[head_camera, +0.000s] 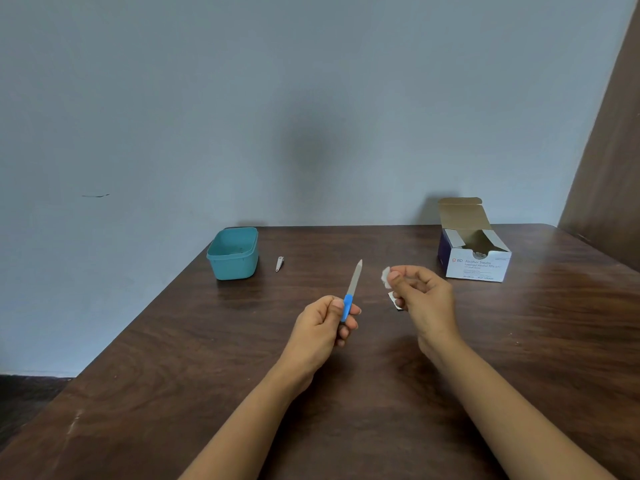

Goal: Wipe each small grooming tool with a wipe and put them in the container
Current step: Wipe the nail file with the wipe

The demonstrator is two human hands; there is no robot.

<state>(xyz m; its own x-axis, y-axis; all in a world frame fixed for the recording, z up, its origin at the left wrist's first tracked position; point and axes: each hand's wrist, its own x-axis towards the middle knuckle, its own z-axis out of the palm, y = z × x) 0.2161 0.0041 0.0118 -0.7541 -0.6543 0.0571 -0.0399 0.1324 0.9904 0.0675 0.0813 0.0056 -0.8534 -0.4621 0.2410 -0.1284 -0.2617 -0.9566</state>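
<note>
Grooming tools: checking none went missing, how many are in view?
2. One nail file, in the left hand; one nail clipper, on the table beside the teal container, whose inside is partly hidden.

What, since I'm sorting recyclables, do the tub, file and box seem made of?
Tub: likely plastic, matte teal, with a moulded rim. File: dull grey blade, probably metal; smooth blue handle, seemingly plastic. Box: cardboard, brown inside its open flap, printed white outside.
</note>
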